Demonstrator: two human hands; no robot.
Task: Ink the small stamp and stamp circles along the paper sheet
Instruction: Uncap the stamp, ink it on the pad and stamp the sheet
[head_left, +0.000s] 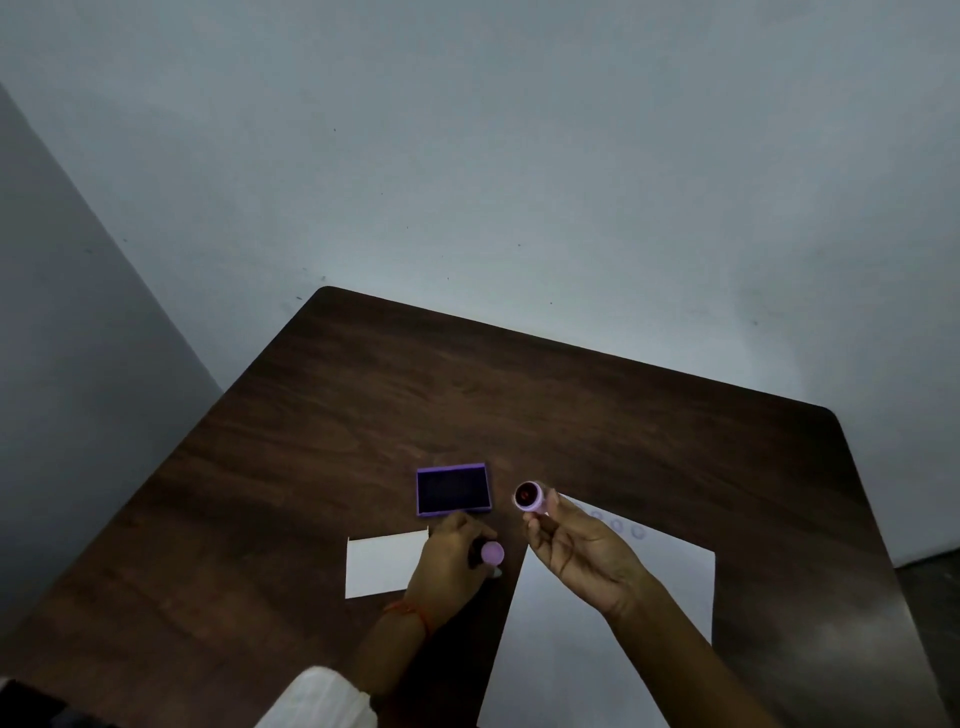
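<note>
My right hand (582, 556) holds a small pink round stamp (530, 496) in its fingertips, raised above the table, with the dark red stamping face turned up toward the camera. My left hand (449, 564) rests on the table just below the ink pad and grips a small pink cap-like piece (492, 554). The purple ink pad (453, 489) lies open with its dark pad showing. A white paper sheet (675, 582) lies at the right under my right arm, with several faint stamped circles (618, 525) along its far edge.
A small white card (382, 564) lies left of my left hand. The dark wooden table (363, 395) has its far edge against a pale wall, with its left and right edges in view. A white sleeve (322, 699) shows at the bottom.
</note>
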